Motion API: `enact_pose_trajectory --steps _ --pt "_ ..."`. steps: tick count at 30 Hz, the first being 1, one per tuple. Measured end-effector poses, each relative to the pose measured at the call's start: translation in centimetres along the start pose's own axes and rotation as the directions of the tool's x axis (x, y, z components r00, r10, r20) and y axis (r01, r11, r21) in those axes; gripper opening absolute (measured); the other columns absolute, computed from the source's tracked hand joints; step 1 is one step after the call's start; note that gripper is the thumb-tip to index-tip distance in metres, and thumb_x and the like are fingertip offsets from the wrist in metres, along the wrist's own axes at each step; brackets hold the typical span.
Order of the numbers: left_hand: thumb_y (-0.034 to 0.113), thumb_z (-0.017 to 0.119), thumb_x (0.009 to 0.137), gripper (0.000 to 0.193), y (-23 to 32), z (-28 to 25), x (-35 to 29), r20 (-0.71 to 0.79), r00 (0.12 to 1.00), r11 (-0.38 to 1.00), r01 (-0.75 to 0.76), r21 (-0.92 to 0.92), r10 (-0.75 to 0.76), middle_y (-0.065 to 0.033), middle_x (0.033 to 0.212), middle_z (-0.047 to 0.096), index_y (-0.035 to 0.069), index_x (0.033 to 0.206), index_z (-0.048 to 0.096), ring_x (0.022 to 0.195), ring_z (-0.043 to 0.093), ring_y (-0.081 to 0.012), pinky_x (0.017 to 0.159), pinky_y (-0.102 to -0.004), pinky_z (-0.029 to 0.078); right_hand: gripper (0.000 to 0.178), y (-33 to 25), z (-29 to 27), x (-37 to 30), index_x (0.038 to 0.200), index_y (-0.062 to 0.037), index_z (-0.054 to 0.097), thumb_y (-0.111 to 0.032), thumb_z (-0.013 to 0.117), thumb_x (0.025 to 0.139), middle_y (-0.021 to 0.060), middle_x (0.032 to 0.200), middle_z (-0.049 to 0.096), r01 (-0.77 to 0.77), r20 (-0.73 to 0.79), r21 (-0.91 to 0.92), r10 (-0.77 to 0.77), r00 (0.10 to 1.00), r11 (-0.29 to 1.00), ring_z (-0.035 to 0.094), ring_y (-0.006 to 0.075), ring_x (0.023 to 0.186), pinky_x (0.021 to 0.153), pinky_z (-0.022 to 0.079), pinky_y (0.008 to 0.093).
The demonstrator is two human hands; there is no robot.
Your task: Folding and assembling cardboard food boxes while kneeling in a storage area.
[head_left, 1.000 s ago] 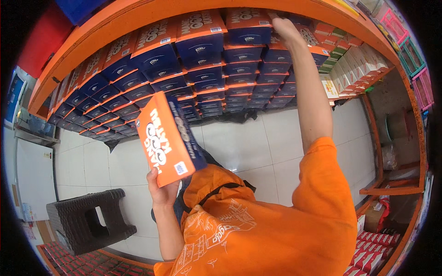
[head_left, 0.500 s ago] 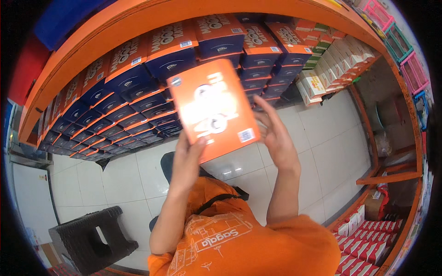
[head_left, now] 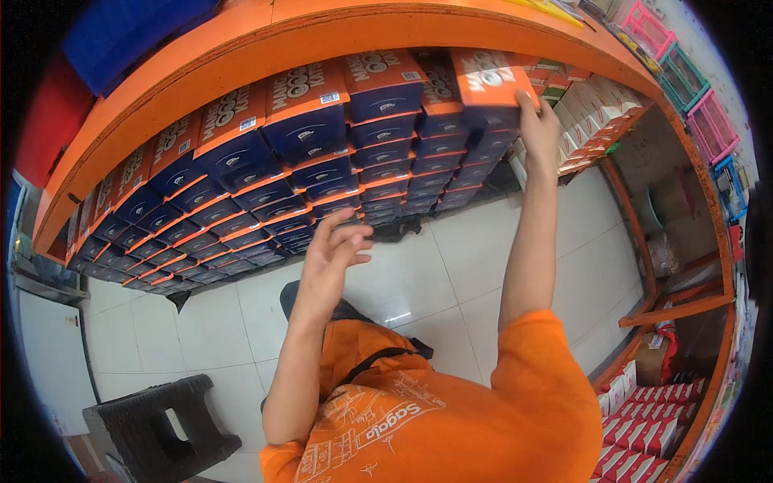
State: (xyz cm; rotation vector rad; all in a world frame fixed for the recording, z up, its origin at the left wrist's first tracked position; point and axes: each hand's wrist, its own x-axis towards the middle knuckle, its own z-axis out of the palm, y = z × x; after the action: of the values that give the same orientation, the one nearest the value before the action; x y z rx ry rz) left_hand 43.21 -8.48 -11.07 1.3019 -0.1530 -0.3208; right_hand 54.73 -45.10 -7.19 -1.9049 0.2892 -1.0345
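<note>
At the far right end of the stacked boxes, my right hand [head_left: 538,133] grips an orange and dark blue cardboard box [head_left: 488,90] by its near right corner. That box sits on top of the right-hand column, under the orange shelf, and its front is slightly blurred. My left hand [head_left: 328,259] hangs in the air in front of the stacks, fingers apart and nothing in it. Beyond it stand several columns of the same kind of box [head_left: 306,137], orange on top and dark blue in front.
An orange shelf board [head_left: 338,36] arches over the stacks. White and orange boxes [head_left: 592,121] stand to their right. A black plastic stool [head_left: 133,427] is on the tiled floor [head_left: 205,322] at lower left. Red and white boxes [head_left: 636,427] fill a lower right shelf.
The box has gone from in front of me up and right onto the right-hand column. My left hand has let go of it; my right hand has reached far right with it.
</note>
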Motion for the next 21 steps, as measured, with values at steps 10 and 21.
enact_pose_trajectory --steps 10,21 --pt "0.017 0.056 0.094 0.034 -5.0 -9.4 -8.8 -0.274 0.961 0.993 0.017 -0.114 -0.048 -0.0068 0.104 0.064 0.008 0.127 0.050 0.092 0.060 -0.0150 0.082 -0.0300 0.050 0.037 1.1 3.3 2.2 0.109 -0.0008 0.065 -0.031 0.051 0.093 0.0205 0.098 0.066 0.542 0.372 -0.701 -0.410 0.833 0.464 0.063 0.0311 0.096 0.082 0.052 0.0428" --pt "0.011 0.064 0.085 0.022 3.4 -16.6 -41.2 -0.739 -0.249 0.767 0.367 0.526 0.626 -0.0066 0.098 0.064 0.005 0.106 0.060 0.088 0.061 -0.0146 0.077 -0.0292 0.050 0.023 -8.1 15.5 -30.9 0.092 0.0073 0.069 -0.014 0.059 0.091 0.0220 0.089 0.069 0.294 0.738 0.224 -0.359 0.571 0.929 0.064 0.0320 0.078 0.075 0.052 0.0391"
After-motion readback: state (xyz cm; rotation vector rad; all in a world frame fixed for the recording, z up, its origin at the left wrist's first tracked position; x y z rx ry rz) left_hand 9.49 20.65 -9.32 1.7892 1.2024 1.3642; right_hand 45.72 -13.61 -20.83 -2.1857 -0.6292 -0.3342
